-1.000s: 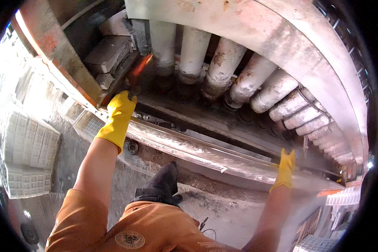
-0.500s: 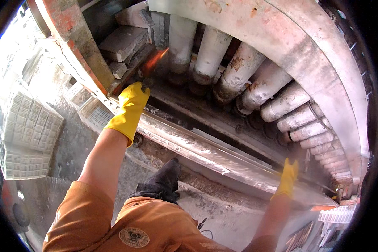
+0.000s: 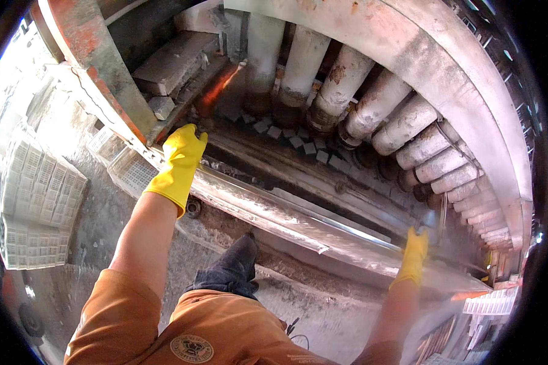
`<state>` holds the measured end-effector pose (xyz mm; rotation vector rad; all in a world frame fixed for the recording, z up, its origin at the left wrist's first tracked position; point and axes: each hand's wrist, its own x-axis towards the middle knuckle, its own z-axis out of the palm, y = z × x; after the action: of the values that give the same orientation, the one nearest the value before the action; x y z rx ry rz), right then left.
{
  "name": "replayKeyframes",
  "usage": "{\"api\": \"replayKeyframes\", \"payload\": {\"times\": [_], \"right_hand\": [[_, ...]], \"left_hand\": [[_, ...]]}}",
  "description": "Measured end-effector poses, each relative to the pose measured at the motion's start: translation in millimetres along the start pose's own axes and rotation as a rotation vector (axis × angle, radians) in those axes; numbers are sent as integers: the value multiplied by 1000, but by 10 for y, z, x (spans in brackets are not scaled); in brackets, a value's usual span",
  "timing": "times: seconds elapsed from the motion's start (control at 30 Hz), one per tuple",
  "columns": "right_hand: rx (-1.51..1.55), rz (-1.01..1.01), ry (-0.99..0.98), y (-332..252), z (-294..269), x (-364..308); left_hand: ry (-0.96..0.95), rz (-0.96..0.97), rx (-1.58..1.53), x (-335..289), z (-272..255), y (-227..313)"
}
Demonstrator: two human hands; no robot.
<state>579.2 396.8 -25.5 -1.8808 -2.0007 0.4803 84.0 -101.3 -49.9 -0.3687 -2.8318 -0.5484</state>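
My left hand (image 3: pixel 182 152), in a yellow rubber glove, is at the left end of the machine's long front edge. Its fingers are curled closed, and what lies in them is hidden. Far along the same edge, my right hand (image 3: pixel 413 258) wears a matching glove. It looks closed too, slightly blurred, with its grip unclear. Between the hands runs a thin shiny metal bar (image 3: pixel 323 220) along a whitish, dusty ledge (image 3: pixel 268 222). Behind it, several small pale square tiles (image 3: pixel 295 142) lie in the dark bed below a row of large, worn cylinders (image 3: pixel 341 85).
A broad curved metal beam (image 3: pixel 432 55) arches over the cylinders. Grey blocks (image 3: pixel 176 64) sit inside the frame at upper left. White plastic crates (image 3: pixel 39 194) are stacked on the left floor, with another crate (image 3: pixel 134 170) beside the machine. A white crate (image 3: pixel 492 302) stands far right.
The view has shifted slightly, and tiles now show in the bed where it was dark and blurred. Both hands keep nearly the same places along the edge.
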Motion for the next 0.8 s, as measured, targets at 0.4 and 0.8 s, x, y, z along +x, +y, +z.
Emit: {"api": "replayKeyframes", "payload": {"times": [0.4,0.8], "right_hand": [[92,1,-4,229,17,-195],[134,-8,-1,333,46,-236]], "left_hand": [[75,50,-14,-226,28,-96],[-40,-13,2,-285,4,-122]]}}
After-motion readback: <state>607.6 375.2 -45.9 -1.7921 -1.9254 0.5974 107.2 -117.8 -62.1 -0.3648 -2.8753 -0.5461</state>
